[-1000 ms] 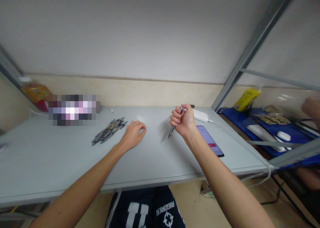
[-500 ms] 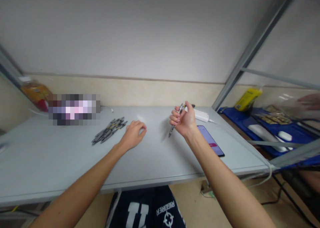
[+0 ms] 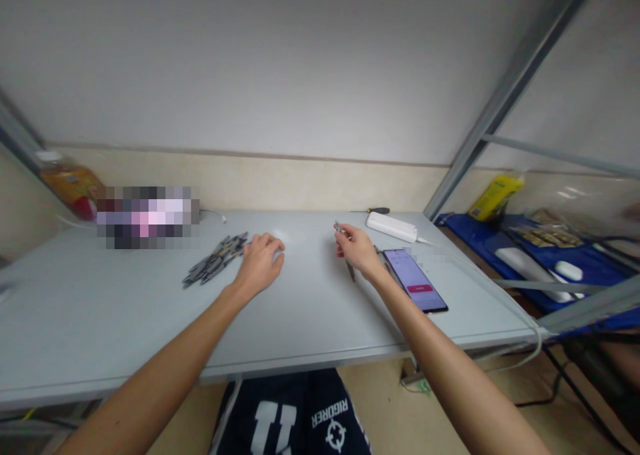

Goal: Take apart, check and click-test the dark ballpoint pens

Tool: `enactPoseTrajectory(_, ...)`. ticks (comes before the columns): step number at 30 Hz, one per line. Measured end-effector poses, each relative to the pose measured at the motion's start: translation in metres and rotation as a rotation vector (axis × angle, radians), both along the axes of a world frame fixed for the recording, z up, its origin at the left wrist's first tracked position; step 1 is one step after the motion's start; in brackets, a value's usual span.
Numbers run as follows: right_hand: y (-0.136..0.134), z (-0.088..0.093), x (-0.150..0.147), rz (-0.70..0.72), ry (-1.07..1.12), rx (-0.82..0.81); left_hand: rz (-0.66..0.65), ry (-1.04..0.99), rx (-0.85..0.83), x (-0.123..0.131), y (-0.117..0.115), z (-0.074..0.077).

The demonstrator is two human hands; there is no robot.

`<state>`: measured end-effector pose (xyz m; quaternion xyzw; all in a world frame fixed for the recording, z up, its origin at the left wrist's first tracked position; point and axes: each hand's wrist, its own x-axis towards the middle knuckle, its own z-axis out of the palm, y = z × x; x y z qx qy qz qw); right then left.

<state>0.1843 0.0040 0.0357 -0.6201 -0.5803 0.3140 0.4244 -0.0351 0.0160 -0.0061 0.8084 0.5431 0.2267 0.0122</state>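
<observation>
My right hand [image 3: 357,247] is closed around a slim pen [image 3: 351,272], held above the right part of the desk. The pen's silvery end pokes out above the fingers and its dark lower end slants down below them. My left hand [image 3: 260,263] rests on the desk with nothing in it, its fingers bent and apart. Beside it, on the left, lies a loose pile of dark grey pens [image 3: 214,263]; the hand overlaps the pile's right end, and I cannot tell whether it touches. A phone [image 3: 416,278] with a lit screen lies right of my right hand.
Behind the phone lie a white power strip [image 3: 393,227] with a cable and a screwdriver [image 3: 379,210]. A bottle of orange liquid [image 3: 73,183] stands at the back left, by a blurred-out object [image 3: 147,218]. At right, a metal frame borders a blue surface with a yellow pack [image 3: 497,197].
My right hand has turned palm down and come slightly left and lower with the pen, uncovering the screwdriver and power strip. My left hand has shifted left toward the pile, its fingers spreading.
</observation>
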Motion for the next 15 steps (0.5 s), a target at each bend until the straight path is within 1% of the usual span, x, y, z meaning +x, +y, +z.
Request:
enactPoseTrajectory(1, -0.001, -0.005, 0.001, 0.003, -0.219, 0.036, 0.002, 0.003, -0.004, 0.0, 0.0, 0.0)
enactPoseTrajectory(3, -0.003, -0.013, 0.001, -0.019, -0.54, 0.109, -0.005, 0.002, -0.016, 0.0, 0.0, -0.001)
enactPoseTrajectory(6, -0.008, -0.021, 0.0, -0.033, -0.837, 0.11, -0.022, -0.011, -0.029, 0.0, 0.001, -0.002)
enactPoseTrajectory(10, -0.012, -0.029, 0.002, -0.083, -1.081, 0.122, -0.037, -0.024, -0.034, -0.001, 0.002, -0.004)
enactPoseTrajectory(15, -0.015, -0.033, 0.014, -0.187, -1.221, 0.155, -0.048, -0.044, -0.033, -0.001, 0.002, -0.006)
